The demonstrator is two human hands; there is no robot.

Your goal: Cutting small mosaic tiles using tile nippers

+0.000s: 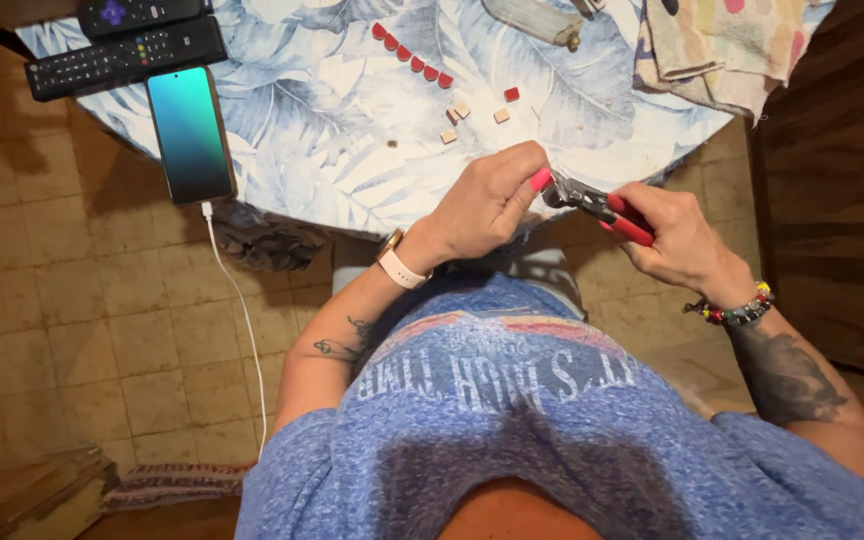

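Blue heathered shirt fabric (pixel 552 430) fills the bottom of the head view, closest to the lens, and both forearms rise from it toward the table edge.

Just past the shirt, the right hand (pixel 677 240) is clenched around the red handles of a pair of pliers (pixel 597 205). The tool's long axis runs from lower right up to upper left — handles buried in the right palm, metal jaws pointing toward the other hand. The left hand (pixel 487 200) meets those jaws from the left, its thumb and forefinger pinched together right at the tip of the tool. Whatever it pinches is too small to make out, so what it grips cannot be told. The two hands nearly touch, joined by the pliers, and both hover just over the near rim of the round table (pixel 352 175) with its blue leaf-print cloth.

Farther onto the cloth, well apart from the hands, lies a curved row of red tiles (pixel 412 57) and a loose scatter of small wooden squares (pixel 472 115) — the left hand is the nearer to them. A phone (pixel 190 133) with a lit screen and a white cable sits at the left edge, beside two remotes (pixel 127 55). A patterned towel (pixel 727 45) lies at upper right.
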